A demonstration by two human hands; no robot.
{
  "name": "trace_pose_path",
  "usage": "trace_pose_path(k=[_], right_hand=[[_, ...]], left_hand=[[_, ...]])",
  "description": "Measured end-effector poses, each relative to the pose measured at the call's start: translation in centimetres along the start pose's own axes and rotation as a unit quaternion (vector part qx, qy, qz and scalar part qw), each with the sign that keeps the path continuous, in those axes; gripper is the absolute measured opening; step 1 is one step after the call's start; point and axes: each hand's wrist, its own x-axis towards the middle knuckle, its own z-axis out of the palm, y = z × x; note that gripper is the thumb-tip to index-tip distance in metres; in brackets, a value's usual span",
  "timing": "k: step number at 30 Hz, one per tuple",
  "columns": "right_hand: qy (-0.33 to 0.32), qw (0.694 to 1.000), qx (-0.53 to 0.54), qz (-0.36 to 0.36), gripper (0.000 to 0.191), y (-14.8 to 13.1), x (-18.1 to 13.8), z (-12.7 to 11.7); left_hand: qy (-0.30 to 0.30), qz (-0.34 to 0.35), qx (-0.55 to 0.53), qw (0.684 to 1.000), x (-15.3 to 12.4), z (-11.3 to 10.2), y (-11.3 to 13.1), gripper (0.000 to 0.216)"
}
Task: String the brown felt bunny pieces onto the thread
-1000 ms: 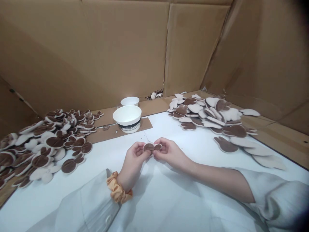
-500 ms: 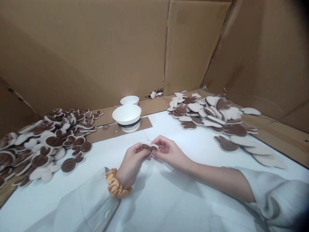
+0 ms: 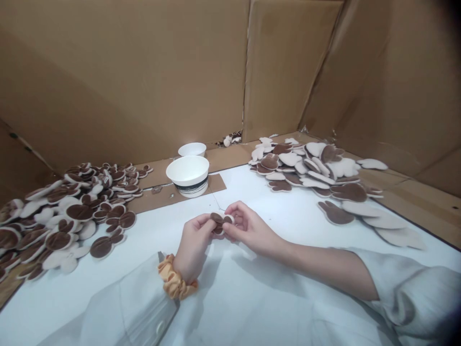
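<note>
Between my two hands, over the white tabletop, is a small brown fabric piece [image 3: 218,223] with a pale edge. It is shaped like the bunny-head patches in the piles. My left hand [image 3: 197,236], with an orange scrunchie [image 3: 175,278] at the wrist, pinches its left side between thumb and fingers. My right hand [image 3: 248,226] grips its right side, thumb in front and fingers behind. A thin thread [image 3: 217,198] runs from near the right fingertips up toward the front bowl. Fingers cover part of the piece.
A white paper bowl [image 3: 188,174] with a black band stands on a cardboard strip, another white bowl [image 3: 192,149] behind it. Brown-and-white patches are heaped at left [image 3: 79,211], with larger bunny-shaped ones [image 3: 349,192] at right. Cardboard walls [image 3: 126,72] enclose the white table [image 3: 158,230].
The fabric piece has turned in my fingers, so more of its brown face shows now. Both hands stay in nearly the same place. The view has shifted slightly.
</note>
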Motion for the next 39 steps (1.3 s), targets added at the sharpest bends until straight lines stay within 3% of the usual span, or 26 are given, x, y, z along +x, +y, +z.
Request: trace_pose_path(k=[3,6,10,17,22,30,39], right_hand=[[-0.024,0.999,-0.021,0.005,0.016,-0.1,0.0,-0.2],[-0.008,1.000,-0.015,0.015,0.016,-0.5,0.2,-0.4],[0.015,1.000,0.006,0.017,0.015,-0.8,0.4,-0.5],[-0.013,0.999,-0.022,-0.036,0.005,0.1,0.3,-0.8],[-0.018,0.997,-0.033,-0.068,0.018,-0.1,0.3,-0.8],[0.001,0.993,-0.075,-0.090,0.016,-0.3,0.4,-1.0],[-0.010,0.994,-0.045,-0.100,0.011,-0.3,0.5,-1.0]], left_hand=[[-0.006,0.000,0.008,1.000,0.0,-0.1,-0.1,0.018],[-0.011,0.001,0.019,1.000,0.0,-0.3,-0.1,0.026],[-0.006,0.070,0.061,0.996,0.0,-0.7,0.1,0.042],[-0.025,0.133,0.117,0.984,-0.5,-0.8,0.0,0.030],[-0.010,0.166,0.106,0.980,-0.5,-0.8,-0.1,0.018],[0.008,0.145,0.102,0.984,-0.5,-1.1,0.2,0.020],[0.040,0.124,0.099,0.987,-0.8,-0.9,0.5,0.014]])
